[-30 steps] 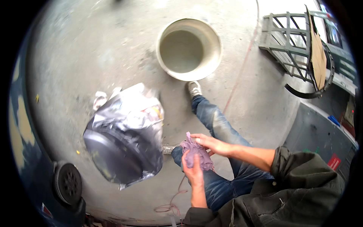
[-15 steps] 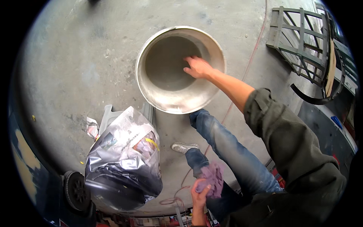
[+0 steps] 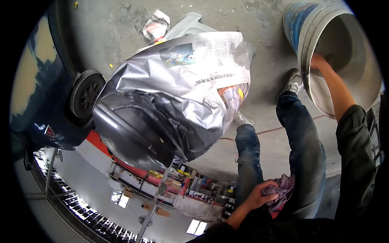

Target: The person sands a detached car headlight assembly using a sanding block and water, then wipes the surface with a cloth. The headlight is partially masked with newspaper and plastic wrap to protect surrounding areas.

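- cloth (image 3: 285, 189), purple and crumpled, is bunched in the person's left hand (image 3: 261, 196), in front of the jeans (image 3: 304, 162) at about knee level.
- the left hand's fingers are clamped on the cloth, with the thumb lying across its near side; loose folds stick out past the grip toward the right.
- the right hand (image 3: 318, 62) reaches down inside a large bucket (image 3: 310, 60), its forearm passing over the rim's open side.
- the right fingers are hidden behind the bucket's near edge, so whether they are apart, together or closed on something cannot be told.
- the bucket is blue outside and pale inside, near one shoe (image 3: 294, 82) on the grey concrete floor (image 3: 117, 24).
- to the left of the legs is a glossy dark part (image 3: 123, 125), partly covered with silvery sheeting (image 3: 137, 79) and newspaper (image 3: 223, 60).
- pale grey stool legs (image 3: 190, 25) show beyond the newspaper.
- at the far left is a dark blue vehicle (image 3: 67, 97) with beige patches, a black wheel (image 3: 86, 95) at its side.
- a red hose (image 3: 269, 131) runs along the floor behind the jeans.
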The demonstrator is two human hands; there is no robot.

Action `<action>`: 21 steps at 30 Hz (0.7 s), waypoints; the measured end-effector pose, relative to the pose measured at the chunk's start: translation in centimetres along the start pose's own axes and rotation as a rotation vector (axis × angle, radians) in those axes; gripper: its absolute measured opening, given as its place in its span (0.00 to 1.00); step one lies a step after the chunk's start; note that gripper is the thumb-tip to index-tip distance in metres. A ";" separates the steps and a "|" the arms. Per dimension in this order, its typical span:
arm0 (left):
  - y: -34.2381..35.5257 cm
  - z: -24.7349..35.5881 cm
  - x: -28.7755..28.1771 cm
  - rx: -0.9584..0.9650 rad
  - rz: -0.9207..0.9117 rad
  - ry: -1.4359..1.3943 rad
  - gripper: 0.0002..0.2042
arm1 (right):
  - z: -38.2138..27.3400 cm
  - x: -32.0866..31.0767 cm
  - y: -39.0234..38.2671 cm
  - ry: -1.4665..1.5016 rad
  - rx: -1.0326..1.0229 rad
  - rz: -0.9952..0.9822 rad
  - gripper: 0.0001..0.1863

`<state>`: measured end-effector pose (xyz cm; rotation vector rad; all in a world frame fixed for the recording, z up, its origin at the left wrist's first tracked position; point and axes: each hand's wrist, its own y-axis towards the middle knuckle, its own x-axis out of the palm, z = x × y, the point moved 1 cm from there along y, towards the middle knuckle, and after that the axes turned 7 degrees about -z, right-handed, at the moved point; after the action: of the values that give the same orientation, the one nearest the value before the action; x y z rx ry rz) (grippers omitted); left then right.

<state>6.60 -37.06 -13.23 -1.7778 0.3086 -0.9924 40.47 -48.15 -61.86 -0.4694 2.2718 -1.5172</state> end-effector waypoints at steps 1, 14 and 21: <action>-0.3 0.1 0.2 0.039 0.004 0.011 0.14 | -0.3 0.5 -1.0 0.026 -0.030 0.033 0.32; -4.8 1.3 2.7 0.151 -0.046 0.248 0.14 | -4.6 -7.7 -23.4 0.612 0.193 0.481 0.28; -6.3 0.9 4.3 0.170 0.022 0.338 0.17 | -4.5 -13.9 -30.3 1.204 -0.225 0.702 0.19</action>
<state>8.51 -36.39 -5.78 -1.4484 0.4398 -1.2661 52.71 -49.13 -30.52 1.4342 2.8679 -1.2498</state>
